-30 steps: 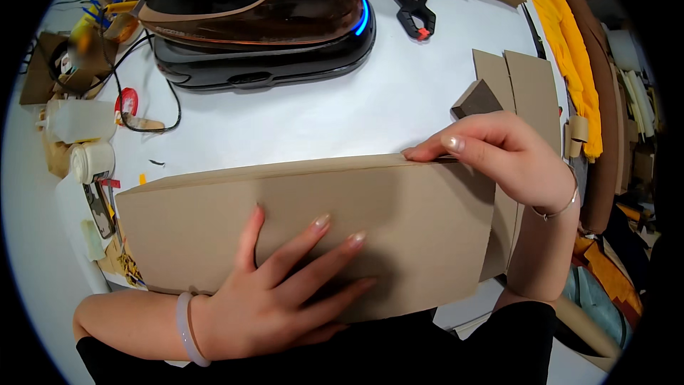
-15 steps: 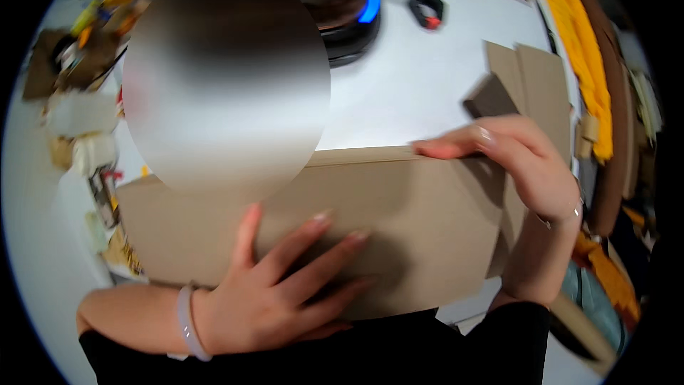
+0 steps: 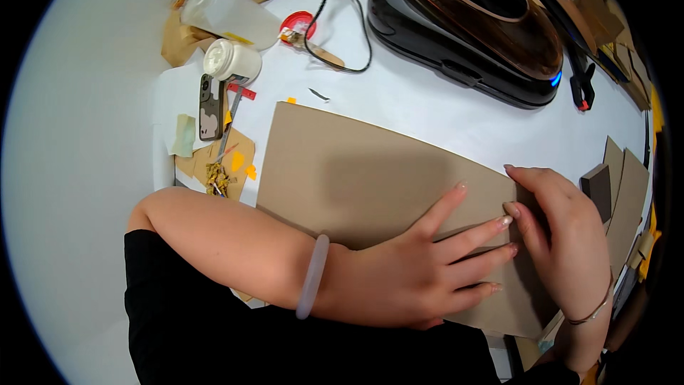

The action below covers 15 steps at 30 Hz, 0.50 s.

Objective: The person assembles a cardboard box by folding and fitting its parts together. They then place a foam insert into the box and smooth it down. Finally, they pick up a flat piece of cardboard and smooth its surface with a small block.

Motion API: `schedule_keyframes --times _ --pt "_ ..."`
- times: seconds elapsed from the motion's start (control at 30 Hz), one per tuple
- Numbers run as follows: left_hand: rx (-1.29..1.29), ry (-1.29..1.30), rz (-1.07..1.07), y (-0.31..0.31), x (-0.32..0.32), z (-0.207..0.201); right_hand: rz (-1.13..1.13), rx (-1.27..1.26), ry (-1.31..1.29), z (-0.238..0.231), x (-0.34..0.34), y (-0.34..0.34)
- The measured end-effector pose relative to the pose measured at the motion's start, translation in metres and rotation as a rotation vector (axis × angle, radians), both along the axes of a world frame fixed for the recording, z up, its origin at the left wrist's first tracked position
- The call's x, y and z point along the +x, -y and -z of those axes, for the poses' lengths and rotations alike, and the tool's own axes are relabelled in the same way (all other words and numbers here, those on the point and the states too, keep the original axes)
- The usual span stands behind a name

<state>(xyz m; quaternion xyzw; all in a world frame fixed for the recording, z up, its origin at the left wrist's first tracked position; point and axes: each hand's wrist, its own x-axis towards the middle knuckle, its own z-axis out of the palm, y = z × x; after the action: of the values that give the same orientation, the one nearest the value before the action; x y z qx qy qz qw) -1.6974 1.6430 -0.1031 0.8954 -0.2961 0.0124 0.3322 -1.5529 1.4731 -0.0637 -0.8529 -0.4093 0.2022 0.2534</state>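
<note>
A large beige cardboard sheet (image 3: 306, 164) lies slantwise on the white table in front of me. My left hand (image 3: 442, 260) rests flat on its right part with fingers spread, holding nothing. Over the sheet's right end is my right hand (image 3: 559, 232), its index fingertip at the far edge and its thumb on the upper face, close to my left fingertips. The thumb and index finger are apart; the other right fingers are mostly hidden behind them.
Beyond the sheet stands a brown and black iron (image 3: 477, 36). A phone (image 3: 211, 107), an open white jar (image 3: 231, 62), a translucent bottle (image 3: 231, 18) and a red lid (image 3: 298, 26) lie at left. At right are a dark block (image 3: 597, 189), cardboard strips (image 3: 627, 192) and a black clamp (image 3: 583, 89).
My view has swung left, bringing in the whole iron and the left-hand items. Relative to the sheet, my left hand has slid right, toward my right hand, which stays near the far edge.
</note>
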Motion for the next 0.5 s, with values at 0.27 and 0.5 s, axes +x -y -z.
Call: schedule_keyframes --times 0.27,0.5 --pt "0.076 0.010 0.068 -0.007 0.002 -0.005 -0.076 0.057 -0.072 0.002 -0.005 -0.032" --pt "0.139 0.014 0.057 -0.008 0.002 -0.010 -0.108 0.114 -0.253 0.004 -0.003 -0.065"
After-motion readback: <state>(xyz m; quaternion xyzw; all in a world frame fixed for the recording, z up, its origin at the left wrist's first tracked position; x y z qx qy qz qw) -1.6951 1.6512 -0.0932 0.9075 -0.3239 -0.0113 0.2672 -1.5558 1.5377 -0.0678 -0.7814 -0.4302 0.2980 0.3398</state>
